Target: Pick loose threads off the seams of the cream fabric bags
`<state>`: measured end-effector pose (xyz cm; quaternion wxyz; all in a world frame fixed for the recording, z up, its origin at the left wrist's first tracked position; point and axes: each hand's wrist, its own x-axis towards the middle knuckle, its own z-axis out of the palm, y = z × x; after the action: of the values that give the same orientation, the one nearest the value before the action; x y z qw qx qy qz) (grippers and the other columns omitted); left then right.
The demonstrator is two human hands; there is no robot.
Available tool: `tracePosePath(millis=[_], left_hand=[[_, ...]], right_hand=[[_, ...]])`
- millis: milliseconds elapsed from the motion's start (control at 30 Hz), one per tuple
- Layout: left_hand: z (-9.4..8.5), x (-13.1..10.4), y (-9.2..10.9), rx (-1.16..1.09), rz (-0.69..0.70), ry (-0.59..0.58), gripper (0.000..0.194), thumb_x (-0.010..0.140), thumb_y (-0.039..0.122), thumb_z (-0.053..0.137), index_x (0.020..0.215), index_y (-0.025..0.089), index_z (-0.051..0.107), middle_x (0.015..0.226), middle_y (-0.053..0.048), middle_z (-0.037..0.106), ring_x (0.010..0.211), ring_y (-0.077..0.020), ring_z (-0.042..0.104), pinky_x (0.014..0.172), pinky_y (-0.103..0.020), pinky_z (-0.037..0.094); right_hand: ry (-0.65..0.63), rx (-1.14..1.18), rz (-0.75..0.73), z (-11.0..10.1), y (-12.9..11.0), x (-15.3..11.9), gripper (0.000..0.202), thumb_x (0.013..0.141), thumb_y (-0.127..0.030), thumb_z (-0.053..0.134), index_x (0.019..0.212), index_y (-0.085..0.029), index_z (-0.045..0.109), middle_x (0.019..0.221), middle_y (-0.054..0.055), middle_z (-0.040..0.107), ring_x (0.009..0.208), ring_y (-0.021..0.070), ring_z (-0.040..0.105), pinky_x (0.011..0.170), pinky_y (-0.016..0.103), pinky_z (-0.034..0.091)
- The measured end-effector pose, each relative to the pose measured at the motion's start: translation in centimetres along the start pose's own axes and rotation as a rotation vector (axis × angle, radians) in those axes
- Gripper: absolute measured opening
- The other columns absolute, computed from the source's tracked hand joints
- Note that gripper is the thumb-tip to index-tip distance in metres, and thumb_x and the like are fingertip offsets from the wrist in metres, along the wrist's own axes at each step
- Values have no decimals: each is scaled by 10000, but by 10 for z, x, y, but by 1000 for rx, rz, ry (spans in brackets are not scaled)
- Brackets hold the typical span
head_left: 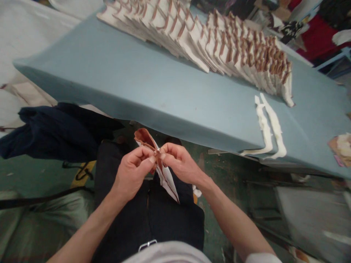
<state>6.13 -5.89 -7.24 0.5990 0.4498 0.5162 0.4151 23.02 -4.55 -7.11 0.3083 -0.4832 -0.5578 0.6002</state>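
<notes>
Over my lap, a folded piece of white and brown material (168,181) is held between both hands; its exact kind is unclear. My left hand (133,171) pinches it near the middle with thumb and forefinger. Right beside those fingertips, my right hand (181,163) pinches the same spot from the other side. A brown flap opens upward above the fingers, while a pale tapering part hangs down below them. The very spot between the fingertips is partly covered.
A blue-covered table (131,84) stretches across in front of me. Rows of overlapping white pieces with brown edges (197,44) lie along its far side. Two white strips (276,126) rest near its front edge, at right. Dark blue cloth (55,131) lies at left.
</notes>
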Motion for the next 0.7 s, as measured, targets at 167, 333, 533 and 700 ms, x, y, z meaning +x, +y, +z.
tracePosePath(millis=[167,333,533,700], left_hand=[[-2,-20,11,180,193,23,105,853,235,704,753,202,698,676,39,672,579,-111,586,553,-206,462],[3,-31,15,335,403,-23,154,908,149,638,776,217,680,692,53,697,598,-101,634,608,-193,504],[5,-38,20,461,479,-14,184,896,136,605,737,213,657,640,48,702,534,-92,640,567,-183,499],[4,-42,19,496,469,0,182,900,132,605,747,213,660,633,52,687,530,-89,631,570,-182,497]], right_hand=[[162,-336,-303,-9,-17,-16,70,885,-282,617,893,-230,571,821,2,682,740,165,620,725,303,507],[12,-620,-675,-28,-35,-16,289,841,-205,589,1124,-249,630,1314,113,762,1263,257,683,1129,456,498],[-180,-838,-794,-42,-44,-3,79,822,-269,611,900,-259,621,1197,64,811,1293,302,650,1160,506,445],[-219,-879,-809,-40,-45,-2,81,820,-265,567,741,-265,549,777,19,724,929,241,689,1098,478,465]])
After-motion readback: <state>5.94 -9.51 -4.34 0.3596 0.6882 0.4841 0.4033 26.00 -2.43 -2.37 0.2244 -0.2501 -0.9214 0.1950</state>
